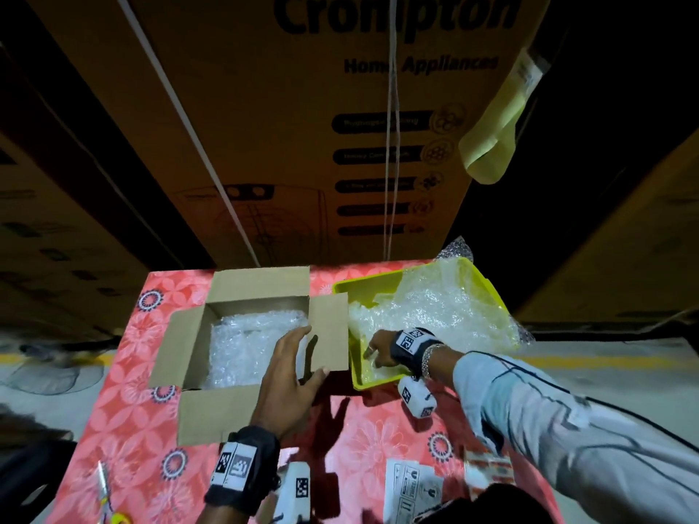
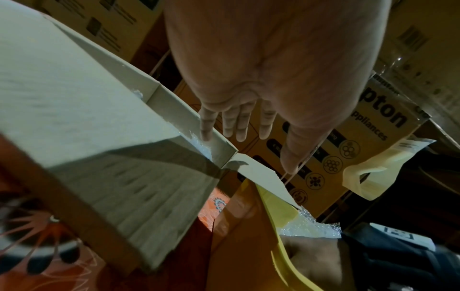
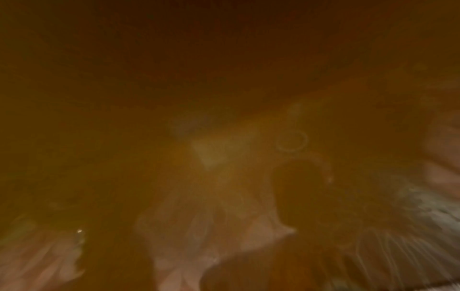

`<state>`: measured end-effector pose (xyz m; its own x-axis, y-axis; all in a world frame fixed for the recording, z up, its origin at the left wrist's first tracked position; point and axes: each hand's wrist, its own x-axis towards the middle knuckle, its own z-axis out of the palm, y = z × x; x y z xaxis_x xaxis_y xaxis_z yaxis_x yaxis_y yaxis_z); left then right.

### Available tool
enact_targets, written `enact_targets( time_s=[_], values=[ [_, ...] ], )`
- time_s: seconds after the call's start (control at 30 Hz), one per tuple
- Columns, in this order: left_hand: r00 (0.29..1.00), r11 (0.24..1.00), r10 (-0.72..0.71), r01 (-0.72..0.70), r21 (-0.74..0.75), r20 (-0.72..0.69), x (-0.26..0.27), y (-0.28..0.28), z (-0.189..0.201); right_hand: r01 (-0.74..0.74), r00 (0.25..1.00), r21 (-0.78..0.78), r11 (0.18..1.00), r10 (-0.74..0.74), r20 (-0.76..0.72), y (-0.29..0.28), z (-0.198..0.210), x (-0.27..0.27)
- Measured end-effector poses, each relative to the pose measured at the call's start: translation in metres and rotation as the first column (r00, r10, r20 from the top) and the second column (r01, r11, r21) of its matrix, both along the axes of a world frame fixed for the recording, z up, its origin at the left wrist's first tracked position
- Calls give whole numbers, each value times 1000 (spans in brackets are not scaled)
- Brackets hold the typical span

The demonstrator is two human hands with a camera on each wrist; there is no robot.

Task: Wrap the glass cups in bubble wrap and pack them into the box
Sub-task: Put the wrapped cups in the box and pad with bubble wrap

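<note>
Crinkled, glossy bubble wrap (image 1: 249, 342) is lining the inside of the small corrugated cardboard box (image 1: 196, 414), which is sitting open toward the far left corner of the surface (image 1: 370, 433), its four plain brown flaps folded outward. No bare glass cups are showing; whether the bundle in the box is hiding one cannot be told. Just beside the box's right flap, a bright yellow rectangular plastic tub (image 1: 342, 289) is standing at the far right corner of the surface, heaped with a loose, translucent sheet of more bubble wrap (image 1: 435, 304) that is spilling over its far rim.

The left hand (image 1: 289, 376) is hovering flat over the near right corner of the box, fingers straight and spread, gripping nothing; the left wrist view is showing the palm (image 2: 248, 59) above the box's pale inner wall. The right hand (image 1: 380, 351) is reaching down into the near left part of the tub, fingers bent into the wrap there; whether it is actually pinching the sheet cannot be told, and the right wrist view is only a dark amber blur. Both wrists are wearing black straps with white coded tags, and the right arm is in a pale sleeve (image 1: 567, 429).

The surface is covered in a smooth red-pink cloth printed with flowers. Printed paper slips (image 1: 412, 485) are lying near its near edge. Behind it, a tall brown carton (image 1: 302, 126) with black lettering is standing.
</note>
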<state>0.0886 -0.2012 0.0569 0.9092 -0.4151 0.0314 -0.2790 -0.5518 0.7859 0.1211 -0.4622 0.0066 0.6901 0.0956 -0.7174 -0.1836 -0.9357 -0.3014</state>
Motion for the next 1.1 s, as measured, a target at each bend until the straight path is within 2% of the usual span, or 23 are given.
enact_targets(
  time_s=[0.07, 0.17, 0.27, 0.37, 0.53, 0.6, 0.67, 0.77, 0.87, 0.93, 0.97, 1.03, 1.1],
  values=[
    [999, 999, 31, -31, -14, -10, -6, 1, -3, 93, 993, -9, 996, -92, 71, 0, -6, 0],
    [998, 998, 57, -58, -20, -14, -11, 2, -5, 272, 941, 19, 962, -270, 206, -3, -1, 2],
    [998, 997, 68, -68, -32, 4, -12, 1, -3, 426, 847, 164, 890, -456, 274, -11, 16, -4],
    [997, 997, 67, -65, -46, 48, -12, -3, 2, 514, 743, 335, 790, -605, 286, -23, 26, -14],
    [995, 991, 72, -63, -115, 76, -10, -17, 18, 620, 514, 632, 466, -849, 123, -32, 55, -44],
    [996, 985, 74, -65, -158, 49, -11, -25, 24, 623, 427, 716, 316, -904, 27, -35, 65, -58],
    [999, 981, 48, -43, -188, 22, -11, -35, 30, 599, 372, 783, 169, -925, -85, -34, 72, -72],
    [998, 981, -40, 30, -193, -48, -6, -52, 35, 547, 376, 837, -14, -889, -260, -25, 83, -94],
    [950, 960, -112, 28, -277, -291, 1, -67, 37, 492, 451, 862, -120, -812, -371, -5, 95, -120],
    [939, 956, -113, 14, -292, -324, 3, -71, 35, 476, 472, 863, -170, -779, -414, 9, 99, -134],
    [942, 951, -121, 19, -308, -314, 3, -71, 33, 476, 476, 863, -169, -776, -414, 14, 100, -140],
    [939, 951, -174, 82, -299, -298, 2, -66, 32, 485, 478, 870, -89, -806, -349, 22, 97, -150],
    [933, 964, -225, 169, -207, -283, -1, -58, 29, 477, 459, 879, -14, -849, -262, 28, 92, -158]
  ],
)
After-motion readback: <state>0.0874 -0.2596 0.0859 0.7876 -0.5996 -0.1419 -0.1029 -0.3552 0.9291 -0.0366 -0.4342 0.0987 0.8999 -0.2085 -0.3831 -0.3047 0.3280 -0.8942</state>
